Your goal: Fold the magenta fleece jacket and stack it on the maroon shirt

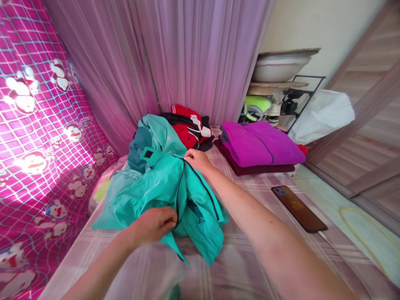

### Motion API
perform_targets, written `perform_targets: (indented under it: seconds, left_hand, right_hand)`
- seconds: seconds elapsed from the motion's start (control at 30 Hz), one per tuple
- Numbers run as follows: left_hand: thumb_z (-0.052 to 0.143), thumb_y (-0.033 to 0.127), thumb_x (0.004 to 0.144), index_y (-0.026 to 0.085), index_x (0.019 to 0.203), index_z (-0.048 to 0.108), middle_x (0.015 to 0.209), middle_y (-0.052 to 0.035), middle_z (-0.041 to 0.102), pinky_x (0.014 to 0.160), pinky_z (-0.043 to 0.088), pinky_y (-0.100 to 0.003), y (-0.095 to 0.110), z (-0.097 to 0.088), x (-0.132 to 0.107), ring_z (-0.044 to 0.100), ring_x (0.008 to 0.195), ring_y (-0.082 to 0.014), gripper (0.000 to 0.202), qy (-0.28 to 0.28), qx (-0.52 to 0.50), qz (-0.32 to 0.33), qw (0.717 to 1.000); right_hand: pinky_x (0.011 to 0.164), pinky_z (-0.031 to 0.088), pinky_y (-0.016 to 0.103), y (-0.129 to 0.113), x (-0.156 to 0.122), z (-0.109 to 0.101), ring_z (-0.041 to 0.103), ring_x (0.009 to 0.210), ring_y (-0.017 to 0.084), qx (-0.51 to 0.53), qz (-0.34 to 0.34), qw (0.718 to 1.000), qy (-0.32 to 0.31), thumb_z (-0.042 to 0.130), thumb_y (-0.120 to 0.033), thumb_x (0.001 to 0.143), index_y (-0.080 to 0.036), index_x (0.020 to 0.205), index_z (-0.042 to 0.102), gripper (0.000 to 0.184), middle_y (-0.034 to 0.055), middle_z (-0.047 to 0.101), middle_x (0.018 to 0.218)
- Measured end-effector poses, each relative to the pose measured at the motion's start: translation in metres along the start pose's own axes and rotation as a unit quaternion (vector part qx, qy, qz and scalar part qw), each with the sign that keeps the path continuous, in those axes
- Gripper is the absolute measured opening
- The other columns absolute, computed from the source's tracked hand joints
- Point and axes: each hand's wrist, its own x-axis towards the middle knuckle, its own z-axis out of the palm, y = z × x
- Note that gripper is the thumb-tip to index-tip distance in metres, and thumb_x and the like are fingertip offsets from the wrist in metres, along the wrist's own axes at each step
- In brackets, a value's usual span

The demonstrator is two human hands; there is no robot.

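A teal jacket [162, 179] with black zipper edging lies crumpled on the bed. My left hand [156, 223] is closed on its near front edge, along the black zipper. Farther up, my right hand [197, 160] pinches the same jacket where the zipper line begins. Two loose lower flaps of the jacket spread toward me between and below the hands. A tab with a black patch sticks up on its left part. Behind it, a paler teal garment [161, 131] is bunched against the jacket; where one ends and the other starts is hard to see.
Red and black clothing [187, 129] lies at the back. To the right sit a folded purple garment [259, 143] on a dark red one, and a phone [298, 208] with a cable. A rack holds a basin [279, 66]. A pink patterned curtain [46, 137] hangs left.
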Motion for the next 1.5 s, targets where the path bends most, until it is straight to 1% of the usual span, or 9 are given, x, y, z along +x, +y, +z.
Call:
perform_targets:
  seconds: [0.07, 0.2, 0.37, 0.5, 0.73, 0.93, 1.17, 1.33, 1.5]
  left_hand:
    - [0.054, 0.037, 0.089, 0.024, 0.082, 0.063, 0.077, 0.0015, 0.067, 0.06, 0.046, -0.025, 0.001, -0.013, 0.006, 0.062, 0.068, -0.0143, 0.017, 0.036, 0.0, -0.063, 0.997]
    - [0.057, 0.053, 0.088, 0.022, 0.108, 0.058, 0.105, -0.0061, 0.069, 0.068, 0.049, -0.032, 0.013, -0.023, 0.046, 0.067, 0.083, -0.0212, 0.037, 0.225, 0.055, -0.201, 0.952]
    - [0.052, 0.051, 0.092, 0.019, 0.103, 0.057, 0.105, -0.0111, 0.069, 0.071, 0.048, -0.036, 0.017, -0.015, 0.101, 0.068, 0.092, -0.0282, 0.034, 0.219, 0.112, -0.282, 0.927]
    - [0.036, 0.033, 0.1, 0.02, 0.102, 0.057, 0.102, -0.0101, 0.069, 0.069, 0.047, -0.034, 0.019, -0.011, 0.104, 0.069, 0.087, -0.0251, 0.025, 0.202, 0.163, -0.244, 0.934]
    - [0.034, 0.03, 0.1, 0.022, 0.09, 0.056, 0.088, -0.0057, 0.067, 0.06, 0.042, -0.03, 0.034, -0.008, 0.067, 0.067, 0.076, -0.0209, 0.026, 0.21, 0.197, -0.172, 0.942]
    - [0.039, 0.036, 0.099, 0.022, 0.079, 0.058, 0.076, -0.0017, 0.066, 0.058, 0.041, -0.029, 0.011, -0.018, 0.048, 0.064, 0.069, -0.0187, 0.03, 0.252, 0.144, -0.174, 0.941]
    - [0.057, 0.053, 0.091, 0.021, 0.116, 0.06, 0.125, -0.0113, 0.062, 0.095, 0.046, -0.042, -0.027, -0.039, 0.064, 0.058, 0.116, -0.0279, 0.041, 0.415, 0.156, -0.124, 0.888]
    - [0.064, 0.051, 0.087, 0.02, 0.095, 0.064, 0.09, -0.0061, 0.065, 0.086, 0.047, -0.041, -0.034, -0.029, 0.071, 0.062, 0.091, -0.0255, 0.032, 0.338, 0.179, -0.157, 0.91]
    - [0.066, 0.051, 0.085, 0.024, 0.09, 0.073, 0.093, -0.006, 0.066, 0.098, 0.039, -0.049, -0.033, -0.002, 0.063, 0.06, 0.094, -0.0257, 0.028, 0.317, 0.195, -0.153, 0.916]
  right_hand:
    - [0.07, 0.044, 0.026, -0.004, -0.006, 0.003, 0.064, 0.076, 0.015, 0.015, -0.009, 1.0, 0.004, 0.061, -0.02, 0.085, -0.021, 0.083, 0.067, 0.007, -0.0009, 0.072, 0.081]
    - [0.069, 0.043, 0.025, -0.013, -0.021, 0.0, 0.063, 0.075, 0.015, 0.02, -0.049, 0.998, 0.03, 0.06, -0.019, 0.085, -0.022, 0.081, 0.066, 0.007, -0.0014, 0.072, 0.081]
    - [0.069, 0.043, 0.026, -0.019, -0.03, -0.009, 0.063, 0.076, 0.015, -0.01, -0.077, 0.997, 0.027, 0.063, -0.017, 0.083, -0.022, 0.078, 0.065, 0.007, -0.0007, 0.071, 0.082]
    - [0.073, 0.044, 0.026, -0.02, -0.027, -0.02, 0.063, 0.08, 0.015, -0.046, -0.102, 0.994, 0.006, 0.064, -0.016, 0.082, -0.022, 0.077, 0.066, 0.008, 0.0, 0.07, 0.085]
    - [0.085, 0.045, 0.029, -0.048, 0.001, -0.013, 0.064, 0.097, 0.018, -0.058, -0.177, 0.981, -0.061, 0.071, -0.015, 0.078, -0.021, 0.074, 0.066, 0.009, 0.0017, 0.07, 0.101]
    - [0.073, 0.046, 0.027, -0.054, -0.001, 0.004, 0.063, 0.077, 0.015, 0.029, -0.089, 0.995, -0.018, 0.063, -0.018, 0.082, -0.022, 0.076, 0.065, 0.007, -0.0023, 0.07, 0.08]
    - [0.068, 0.048, 0.025, -0.041, -0.026, 0.005, 0.062, 0.07, 0.013, 0.156, -0.094, 0.983, -0.036, 0.058, -0.025, 0.081, -0.021, 0.076, 0.063, 0.008, -0.0025, 0.068, 0.075]
    - [0.071, 0.051, 0.025, -0.021, -0.04, 0.006, 0.063, 0.075, 0.013, 0.166, -0.079, 0.98, -0.074, 0.06, -0.016, 0.072, -0.02, 0.086, 0.063, 0.015, -0.001, 0.068, 0.082]
    - [0.073, 0.053, 0.028, 0.002, -0.05, 0.014, 0.065, 0.076, 0.014, 0.166, -0.047, 0.982, -0.07, 0.057, -0.01, 0.071, -0.021, 0.089, 0.062, 0.022, -0.0004, 0.069, 0.081]
